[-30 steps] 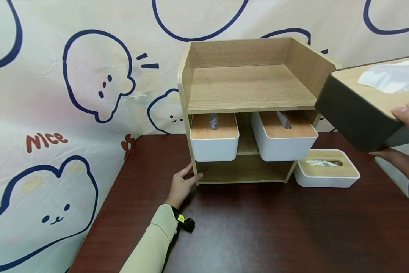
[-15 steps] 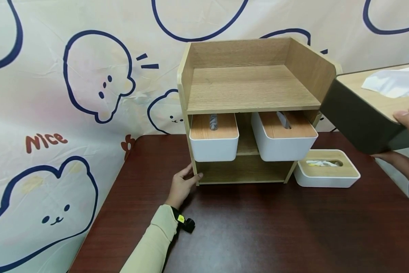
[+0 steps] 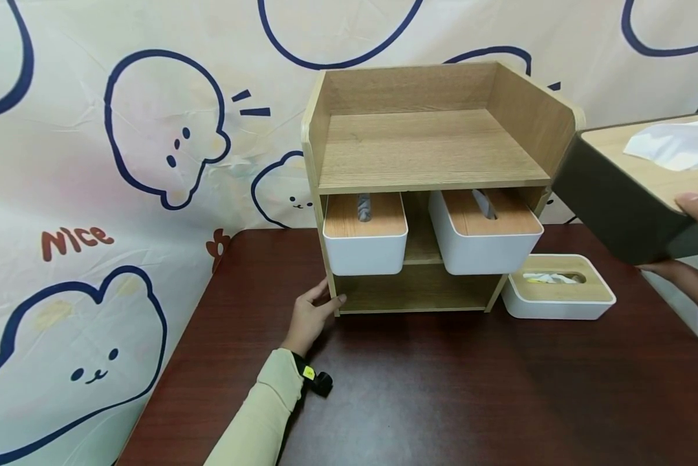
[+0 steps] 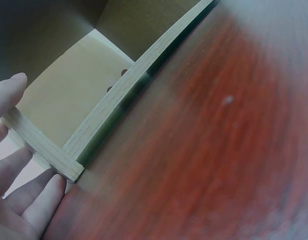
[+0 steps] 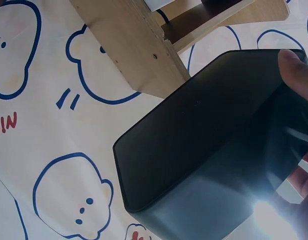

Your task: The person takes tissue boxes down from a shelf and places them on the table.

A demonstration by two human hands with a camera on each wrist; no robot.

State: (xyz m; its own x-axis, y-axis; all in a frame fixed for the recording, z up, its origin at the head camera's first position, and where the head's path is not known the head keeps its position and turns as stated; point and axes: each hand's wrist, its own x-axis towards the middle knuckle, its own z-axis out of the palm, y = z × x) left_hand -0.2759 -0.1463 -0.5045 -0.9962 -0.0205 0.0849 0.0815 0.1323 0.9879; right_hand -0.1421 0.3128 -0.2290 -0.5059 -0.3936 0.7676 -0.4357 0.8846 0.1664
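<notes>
At the right edge of the head view, my right hand (image 3: pixel 695 259) grips a dark green tissue box (image 3: pixel 622 200) by its near end, thumb below and fingers on top. The box hangs tilted in the air, its wooden lid up and a white tissue sticking out. Its dark underside (image 5: pixel 184 120) fills much of the right wrist view. My left hand (image 3: pixel 310 317) holds the lower left side panel of a wooden desk shelf (image 3: pixel 430 149). In the left wrist view the thumb (image 4: pixel 11 92) lies inside the panel and the fingers are outside it.
Two white tissue boxes with wooden lids, one left (image 3: pixel 365 254) and one right (image 3: pixel 491 254), jut from the shelf's middle level. Another white tissue box (image 3: pixel 558 307) stands on the dark red table (image 3: pixel 442 388), right of the shelf. A patterned cloth (image 3: pixel 151 259) hangs behind.
The dark green tissue box and my right hand have shifted slightly to the right and down. My left hand stays on the shelf's side panel.
</notes>
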